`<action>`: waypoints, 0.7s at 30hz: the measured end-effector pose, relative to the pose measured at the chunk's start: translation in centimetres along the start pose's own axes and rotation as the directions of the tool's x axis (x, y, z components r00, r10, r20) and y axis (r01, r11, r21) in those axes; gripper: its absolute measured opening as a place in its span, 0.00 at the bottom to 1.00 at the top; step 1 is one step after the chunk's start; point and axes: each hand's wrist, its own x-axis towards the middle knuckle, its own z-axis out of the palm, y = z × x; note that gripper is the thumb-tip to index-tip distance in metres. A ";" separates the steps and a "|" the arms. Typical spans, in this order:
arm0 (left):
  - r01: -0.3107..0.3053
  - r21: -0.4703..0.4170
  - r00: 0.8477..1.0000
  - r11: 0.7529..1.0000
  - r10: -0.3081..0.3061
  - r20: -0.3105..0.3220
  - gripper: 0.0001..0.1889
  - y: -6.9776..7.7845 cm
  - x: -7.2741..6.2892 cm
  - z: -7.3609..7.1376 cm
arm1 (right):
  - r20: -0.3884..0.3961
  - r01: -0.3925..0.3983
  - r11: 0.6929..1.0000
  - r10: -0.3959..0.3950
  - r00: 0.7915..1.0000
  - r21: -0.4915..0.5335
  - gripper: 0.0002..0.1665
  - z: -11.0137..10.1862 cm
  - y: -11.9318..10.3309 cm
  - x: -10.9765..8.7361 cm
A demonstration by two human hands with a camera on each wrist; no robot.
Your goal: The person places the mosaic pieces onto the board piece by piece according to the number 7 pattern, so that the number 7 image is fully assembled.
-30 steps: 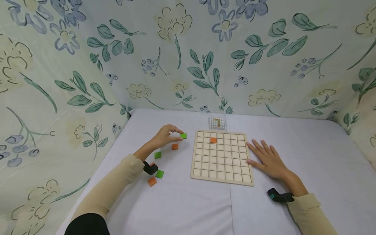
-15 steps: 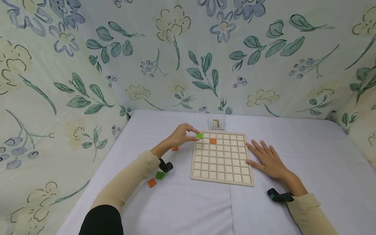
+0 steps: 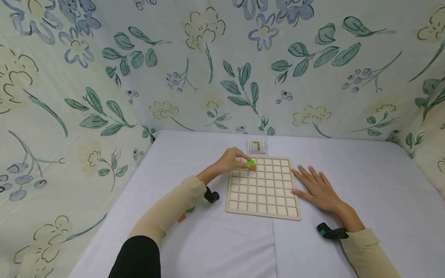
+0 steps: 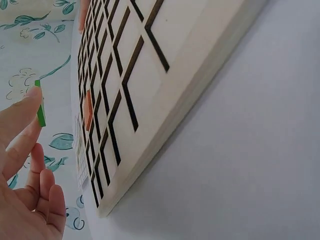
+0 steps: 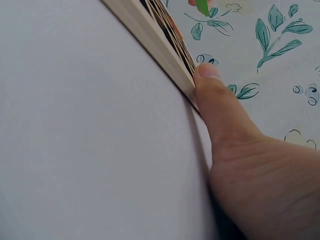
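Note:
Between thumb and fingertip my left hand (image 3: 230, 161) pinches a thin green square tile (image 3: 250, 163). In the left wrist view the green tile (image 4: 41, 103) is held on edge, raised above the wooden grid board (image 3: 262, 214). An orange tile (image 3: 253, 168) lies in one cell of the board's upper rows, partly covered by the green one in the head view. My right hand (image 3: 318, 189) lies flat with fingers spread at the board's right side. Its thumb (image 5: 212, 90) touches the board's edge in the right wrist view.
Behind the board lies a small card (image 3: 256, 146) printed with a grid and coloured squares. Left of the board, a green tile (image 3: 190, 210) and an orange tile (image 3: 182, 217) show partly from under the left forearm. A patterned cloth (image 3: 208, 69) hangs behind the white table.
My left hand has carried the green tile rightward, from beside the board to above the orange tile's cell. The left forearm now covers several loose tiles. My right hand stays in place.

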 end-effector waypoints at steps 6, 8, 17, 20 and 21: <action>0.006 0.018 1.000 1.000 -0.007 0.003 0.16 0.4 1.0 1.3 | -0.008 0.003 1.000 -0.003 1.000 -0.007 0.48 0.2 0.1 -0.1; 0.001 0.022 1.000 1.000 -0.002 0.008 0.16 0.5 1.3 1.7 | -0.009 0.002 1.000 -0.003 1.000 -0.008 0.47 0.1 0.0 -0.1; -0.074 0.046 0.997 0.996 0.073 0.009 0.15 0.4 2.6 2.9 | -0.006 0.003 1.000 -0.003 1.000 0.004 0.47 -0.2 -0.2 -0.1; -0.063 0.053 0.998 0.997 0.062 0.005 0.15 0.4 2.8 3.1 | -0.005 0.001 1.000 -0.001 1.000 0.002 0.47 -0.2 -0.3 -0.1; -0.052 0.060 0.999 0.997 0.052 0.003 0.15 0.5 2.9 3.2 | -0.004 0.000 1.000 0.000 1.000 0.002 0.48 -0.2 -0.3 -0.1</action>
